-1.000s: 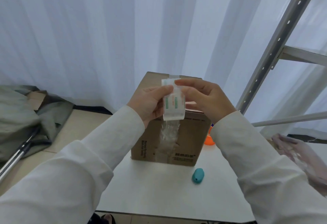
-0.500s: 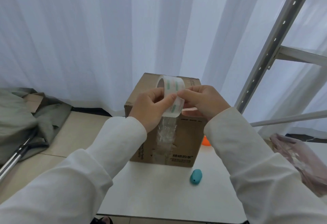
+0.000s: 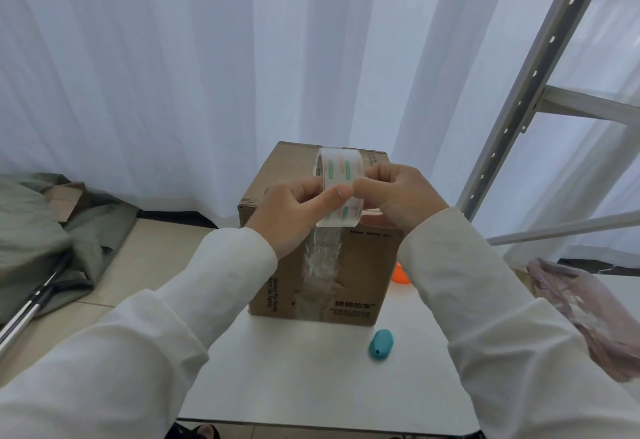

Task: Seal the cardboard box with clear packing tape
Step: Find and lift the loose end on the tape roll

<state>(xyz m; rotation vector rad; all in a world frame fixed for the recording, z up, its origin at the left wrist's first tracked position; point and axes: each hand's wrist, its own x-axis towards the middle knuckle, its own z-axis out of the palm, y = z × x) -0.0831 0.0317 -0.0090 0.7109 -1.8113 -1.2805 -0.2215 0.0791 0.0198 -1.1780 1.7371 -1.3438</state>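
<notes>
Lowered toward the "Named For Family" box (image 3: 322,258), both hands (image 3: 346,203) pinch the tape roll (image 3: 341,175).

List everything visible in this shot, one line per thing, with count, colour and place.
cardboard box: one, brown, upright at the far end of the table.
tape roll: one, clear with green and orange marks, held above the box.
clear tape strip: one, crinkled, running down the box's near face.
table: one, white, under the box.
teal object: one, on the table near the box's front right corner.
orange object: one, partly hidden, right of the box.
curtain: white, across the background.
metal shelf frame: one, grey, right.
grey cloth: heap on the floor, left.
plastic bag: one, pinkish, right edge.
left hand: pinches the roll.
right hand: pinches the roll.
</notes>
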